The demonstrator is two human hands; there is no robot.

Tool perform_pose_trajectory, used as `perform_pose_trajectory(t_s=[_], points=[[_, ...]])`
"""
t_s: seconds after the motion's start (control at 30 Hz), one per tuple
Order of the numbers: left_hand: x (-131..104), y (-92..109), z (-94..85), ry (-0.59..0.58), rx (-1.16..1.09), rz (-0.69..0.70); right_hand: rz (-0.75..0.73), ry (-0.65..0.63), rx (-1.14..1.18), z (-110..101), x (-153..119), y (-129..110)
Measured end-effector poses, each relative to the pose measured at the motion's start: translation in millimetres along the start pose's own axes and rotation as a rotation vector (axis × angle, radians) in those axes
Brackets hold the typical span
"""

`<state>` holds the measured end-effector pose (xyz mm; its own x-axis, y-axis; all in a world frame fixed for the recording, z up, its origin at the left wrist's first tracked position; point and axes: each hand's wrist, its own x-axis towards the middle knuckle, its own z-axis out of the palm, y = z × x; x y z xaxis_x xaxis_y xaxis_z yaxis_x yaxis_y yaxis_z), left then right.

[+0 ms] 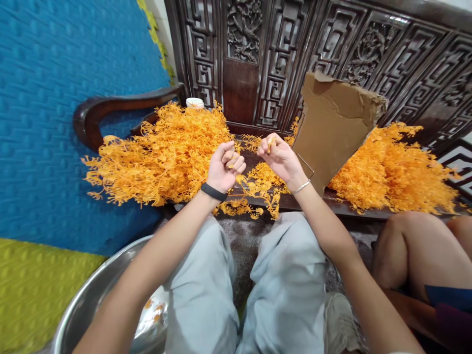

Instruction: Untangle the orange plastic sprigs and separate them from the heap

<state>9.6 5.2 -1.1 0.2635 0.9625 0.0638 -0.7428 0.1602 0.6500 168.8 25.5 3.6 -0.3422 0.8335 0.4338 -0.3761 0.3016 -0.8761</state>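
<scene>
My left hand, with a black band at the wrist, is closed, and bits of orange plastic show between its curled fingers. An orange plastic sprig with branching curly tips spreads out just below and right of it, seemingly from that hand. My right hand, wearing a silver bracelet, pinches a small orange plastic piece between thumb and fingers. The hands are a short way apart. Left of them lies a big heap of orange sprigs on the dark wooden bench.
A cardboard sheet stands upright right of my hands, before another orange heap. The carved bench back rises behind. A metal basin sits at lower left. Another person's knee is at right. A white container stands behind the left heap.
</scene>
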Motion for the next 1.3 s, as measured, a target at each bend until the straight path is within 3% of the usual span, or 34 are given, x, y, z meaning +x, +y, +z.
perform_pose_trajectory(t_s=[0.13,0.3,0.5,0.83,1.1,1.3], points=[[1,-3,0.1,-0.071,-0.012,-0.053,0.001,0.19,-0.061,-22,7,5],[5,-8,-2.7,-0.218,0.136,-0.069,0.091,0.415,-0.228,-61,13,32],[9,-9,-7.1,-0.201,0.191,-0.039,0.265,0.671,-0.588,-100,9,54],[11,-11,-8.1,-0.153,0.23,-0.035,0.421,0.763,-0.985,-145,0,77],[10,-9,-8.6,-0.134,0.236,-0.011,0.53,0.683,-1.163,-146,-4,81],[11,-9,-11.9,-0.115,0.251,-0.002,0.491,0.674,-1.2,-144,0,82]])
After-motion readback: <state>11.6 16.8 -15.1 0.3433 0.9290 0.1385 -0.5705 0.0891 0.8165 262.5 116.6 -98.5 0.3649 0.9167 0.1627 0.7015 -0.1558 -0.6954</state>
